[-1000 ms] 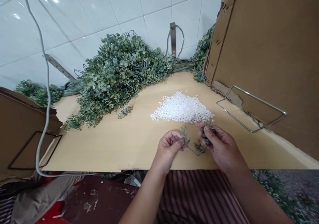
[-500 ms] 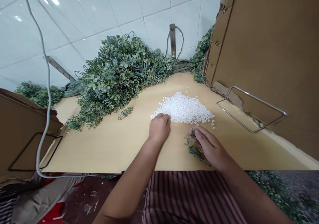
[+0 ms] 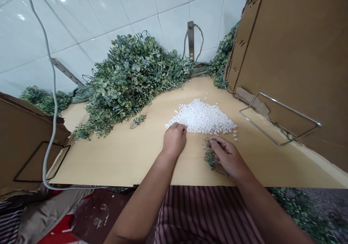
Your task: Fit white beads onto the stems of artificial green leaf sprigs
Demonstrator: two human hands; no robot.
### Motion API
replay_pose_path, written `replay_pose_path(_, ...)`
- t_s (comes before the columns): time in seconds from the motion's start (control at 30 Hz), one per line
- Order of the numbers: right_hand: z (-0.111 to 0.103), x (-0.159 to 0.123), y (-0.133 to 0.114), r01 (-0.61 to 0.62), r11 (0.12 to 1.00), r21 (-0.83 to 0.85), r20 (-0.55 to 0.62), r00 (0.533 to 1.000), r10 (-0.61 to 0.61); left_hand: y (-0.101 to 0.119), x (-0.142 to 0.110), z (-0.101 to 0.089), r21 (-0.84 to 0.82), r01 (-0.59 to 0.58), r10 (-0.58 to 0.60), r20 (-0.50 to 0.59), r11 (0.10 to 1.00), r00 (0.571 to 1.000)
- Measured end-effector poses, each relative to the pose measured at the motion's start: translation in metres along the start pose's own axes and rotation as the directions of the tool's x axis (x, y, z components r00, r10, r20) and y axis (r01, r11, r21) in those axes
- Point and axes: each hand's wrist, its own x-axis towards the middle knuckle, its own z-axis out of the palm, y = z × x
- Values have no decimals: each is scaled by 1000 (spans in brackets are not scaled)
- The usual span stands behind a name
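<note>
My left hand [image 3: 174, 139] rests at the near left edge of a heap of small white plastic pieces [image 3: 202, 117]. Its fingers are curled together, and what they pinch, if anything, is hidden. To the right, my right hand [image 3: 226, 154] is closed on a sprig of artificial greenery [image 3: 209, 158], gripping it between thumb and fingers just in front of the heap. The sprig's leaves hang to the left of the hand, and its thin stem trails down toward me.
A large pile of artificial greenery [image 3: 133, 74] lies at the back left of the table [image 3: 108, 164], with a small loose sprig [image 3: 139, 120] before it. Cardboard [image 3: 293, 63] walls the right side, beside a wire frame [image 3: 280, 117]. A white cable [image 3: 53, 110] hangs at left.
The sprig in my right hand has turned slightly, its leaves now lying closer to the fingers. My left hand stays at the heap's edge. The view has shifted a little.
</note>
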Motion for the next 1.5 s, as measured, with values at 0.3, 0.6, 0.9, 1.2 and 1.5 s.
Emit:
replay_pose_path(0.3, 3, -6, -4, 130, 986, -107, -12, 991, -132, -10, -9, 0, -827, 247, -295, 103, 506, 950)
replay_pose_path(0.6, 7, -5, -7, 287, 934, -213, 48, 958, -283, 19, -42, -4, -935, 352, -110, 356, -49, 928)
replay_pose_path(0.9, 9, -8, -8, 328, 887, -326, 24, 940, -339, 20, -45, -3, -919, 392, -96, 393, -36, 914)
replay_pose_path(1.2, 10, -8, -3, 283, 935, -213, -2, 957, -290, 19, -44, 3, -927, 372, -111, 374, -45, 921)
replay_pose_path(1.5, 8, -8, -6, 278, 940, -196, 57, 960, -272, 20, -44, 4, -917, 397, -134, 396, -18, 908)
